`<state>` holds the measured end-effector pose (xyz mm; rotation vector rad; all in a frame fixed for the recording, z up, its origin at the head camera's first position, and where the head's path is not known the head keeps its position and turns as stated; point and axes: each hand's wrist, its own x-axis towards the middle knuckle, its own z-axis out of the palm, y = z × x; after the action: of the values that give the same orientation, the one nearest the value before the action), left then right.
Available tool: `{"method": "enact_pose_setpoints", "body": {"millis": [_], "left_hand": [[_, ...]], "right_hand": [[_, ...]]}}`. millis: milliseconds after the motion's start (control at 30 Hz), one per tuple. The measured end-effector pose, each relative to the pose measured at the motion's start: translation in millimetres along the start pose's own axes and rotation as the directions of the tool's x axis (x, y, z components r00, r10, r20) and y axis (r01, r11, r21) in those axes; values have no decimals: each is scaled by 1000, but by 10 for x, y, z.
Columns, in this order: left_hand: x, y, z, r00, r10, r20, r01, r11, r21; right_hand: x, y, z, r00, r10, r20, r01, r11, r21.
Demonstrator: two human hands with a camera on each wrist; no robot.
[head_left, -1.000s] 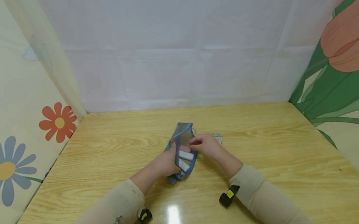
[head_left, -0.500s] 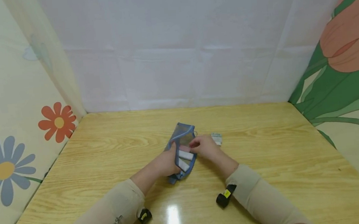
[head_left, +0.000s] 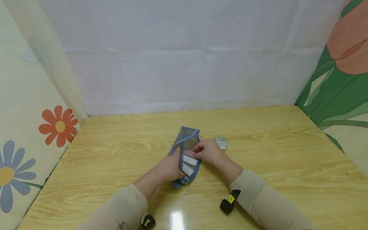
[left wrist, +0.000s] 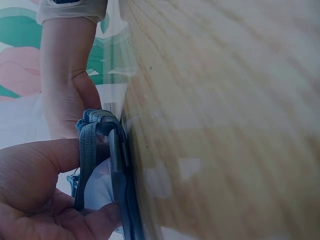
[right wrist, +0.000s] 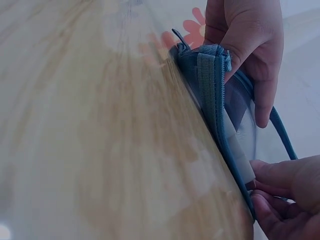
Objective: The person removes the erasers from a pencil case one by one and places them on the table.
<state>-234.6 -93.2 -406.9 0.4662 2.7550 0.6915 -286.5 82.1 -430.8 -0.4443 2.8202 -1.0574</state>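
Observation:
A blue mesh zip pouch [head_left: 185, 134] lies on the table with its mouth spread. My left hand [head_left: 171, 166] grips the zipped edge between thumb and fingers; in the left wrist view its thumb passes through the blue opening. Inside the pouch, two white eraser-like blocks [head_left: 189, 160] lie below a pink block [head_left: 188, 153]. At the pouch's right side, my right hand [head_left: 211, 152] pinches the pink block with thumb and fingertips, beside the end of a white block [right wrist: 244, 167] in the right wrist view. The fingertips partly hide the pink block.
A small pale packet with green print [head_left: 221, 142] lies just beyond my right hand. Black wrist cameras [head_left: 148, 223] hang below both sleeves, low over the wooden table [head_left: 272, 151]. A white cloth [head_left: 179, 57] stands at the back, with flowered cloths at both sides.
My right hand has moved slightly left and nearer, its fingertips reaching further into the pouch; more of the packet shows. The white blocks have shifted slightly. My left hand has kept its grip.

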Motion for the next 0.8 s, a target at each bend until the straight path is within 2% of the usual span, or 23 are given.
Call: {"method": "enact_pose_setpoints", "body": {"millis": [300,800], "left_hand": [[1,-6,7,1000,-5,4,5,1000,14],[0,-6,20,999,19,-30,-20,1000,-20]], "right_hand": [[6,7,18,1000,-24,-6,24,999,-49],[-33,-23,6,999,24,-23,-26,998,-58]]}}
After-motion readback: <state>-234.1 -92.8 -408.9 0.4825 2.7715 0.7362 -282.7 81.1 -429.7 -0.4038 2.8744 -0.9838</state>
